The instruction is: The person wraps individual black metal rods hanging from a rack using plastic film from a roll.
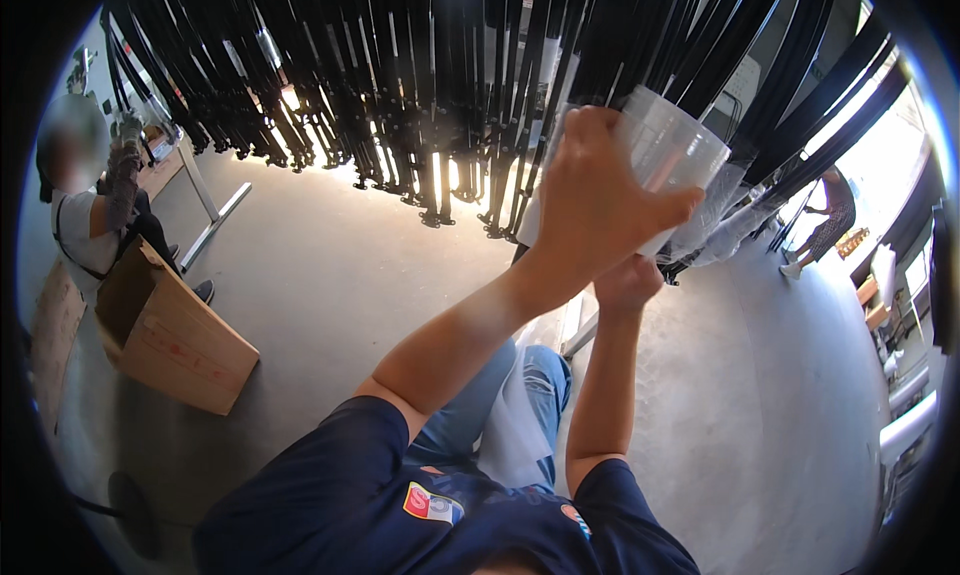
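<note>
While hands on roll — red-lettered carton

Site: indoor workshop or small factory floor. Evidence: dense ranks of identical long black strips hang overhead, which indicates batch work; clear film is bunched about the lower ends of some at right. Floor is bare, grey, concrete-like. At left, a seated person is near a bench and an open cardboard box. Second person stands at right, beside a bright opening.
</note>
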